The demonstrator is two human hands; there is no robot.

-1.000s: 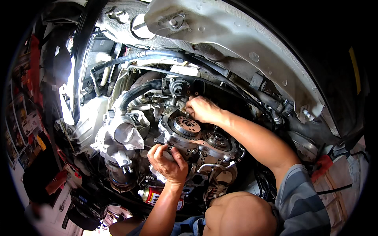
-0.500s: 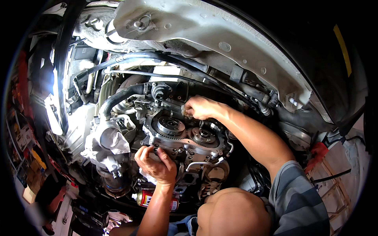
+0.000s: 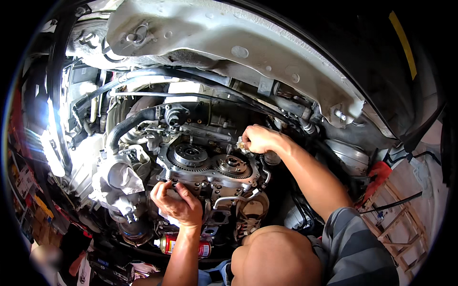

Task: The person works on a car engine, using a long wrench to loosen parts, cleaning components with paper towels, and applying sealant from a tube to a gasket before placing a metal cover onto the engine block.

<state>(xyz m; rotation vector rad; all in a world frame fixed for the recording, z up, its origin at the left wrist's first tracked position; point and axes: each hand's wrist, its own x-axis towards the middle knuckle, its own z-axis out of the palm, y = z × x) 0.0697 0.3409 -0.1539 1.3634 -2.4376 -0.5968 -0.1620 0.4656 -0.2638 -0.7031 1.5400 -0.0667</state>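
Two toothed camshaft gears, the left gear [image 3: 191, 155] and the right gear [image 3: 231, 164], sit side by side in the exposed top of an engine [image 3: 220, 180]. Just behind the right gear, my right hand [image 3: 261, 138] pinches a small crumpled pale rag [image 3: 242, 143] against the engine's rear edge. My left hand [image 3: 179, 205] is at the engine's front edge, below the left gear, with its fingers curled. A white patch shows under that palm; what the fingers close on is hidden.
A black ribbed hose [image 3: 129, 126] arches behind and left of the gears. White paper [image 3: 125, 179] covers an opening at left. A red spray can [image 3: 183, 245] lies below the left forearm. A bright lamp [image 3: 52, 148] stands at far left; the body panel [image 3: 229, 35] overhangs the back.
My right hand has slid rightward along the engine's rear edge with the rag. The left hand stays at the front edge. The whole view has shifted, moving the engine left and slightly down.
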